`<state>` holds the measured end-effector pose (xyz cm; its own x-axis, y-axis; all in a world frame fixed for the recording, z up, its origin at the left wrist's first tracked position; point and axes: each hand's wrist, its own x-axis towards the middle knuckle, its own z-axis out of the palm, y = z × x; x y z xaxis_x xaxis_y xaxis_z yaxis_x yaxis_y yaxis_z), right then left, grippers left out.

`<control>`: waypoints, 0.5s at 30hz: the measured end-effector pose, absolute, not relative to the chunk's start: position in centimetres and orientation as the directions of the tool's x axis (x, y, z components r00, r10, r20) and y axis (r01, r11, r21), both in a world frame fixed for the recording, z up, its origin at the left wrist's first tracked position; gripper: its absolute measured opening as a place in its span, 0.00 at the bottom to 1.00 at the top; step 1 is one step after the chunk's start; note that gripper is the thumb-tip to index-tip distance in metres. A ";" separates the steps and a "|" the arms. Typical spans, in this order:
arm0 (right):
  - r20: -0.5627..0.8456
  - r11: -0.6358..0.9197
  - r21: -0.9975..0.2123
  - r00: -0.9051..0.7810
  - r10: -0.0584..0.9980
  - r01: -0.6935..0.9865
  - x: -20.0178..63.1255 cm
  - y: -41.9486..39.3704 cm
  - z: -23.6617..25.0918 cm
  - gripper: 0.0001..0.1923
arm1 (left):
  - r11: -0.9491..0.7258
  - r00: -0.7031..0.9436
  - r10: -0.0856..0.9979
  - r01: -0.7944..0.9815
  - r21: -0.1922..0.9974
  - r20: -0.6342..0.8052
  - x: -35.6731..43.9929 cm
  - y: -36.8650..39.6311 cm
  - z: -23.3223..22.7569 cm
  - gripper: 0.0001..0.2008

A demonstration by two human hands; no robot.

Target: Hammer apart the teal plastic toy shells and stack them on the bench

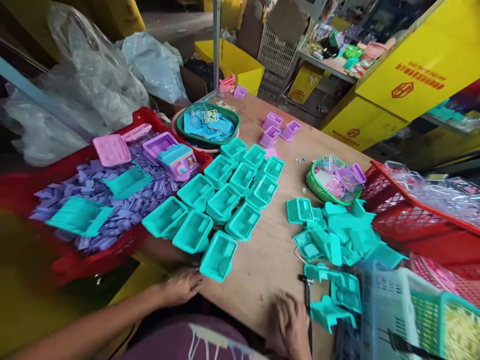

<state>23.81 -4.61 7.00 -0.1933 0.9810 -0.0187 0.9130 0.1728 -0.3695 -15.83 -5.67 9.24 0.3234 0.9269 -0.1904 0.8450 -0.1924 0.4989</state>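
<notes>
My left hand (182,286) rests flat on the near edge of the wooden table (270,260), fingers loosely spread, holding nothing; it lies just beside the nearest teal plastic housing (218,256). Several more teal housings (225,200) stand in rows beyond it. My right hand (290,322) lies blurred on the table's front edge with fingers apart and nothing in it, next to a thin black tool (308,295) and a loose heap of teal parts (337,240).
A red crate (112,257) of small purple pieces sits at the left. A green bowl (208,125) holds blue parts, a small green basket (333,180) holds mixed bits. Red crate (412,220) and white and teal baskets (393,310) crowd the right. Purple housings (277,130) stand farther back.
</notes>
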 end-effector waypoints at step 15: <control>0.101 0.524 -0.183 -0.514 0.852 0.832 -2.6 26.8 24.9 0.23 | -0.396 0.422 0.904 0.886 0.240 -0.066 -31.3 9.7 20.3 0.29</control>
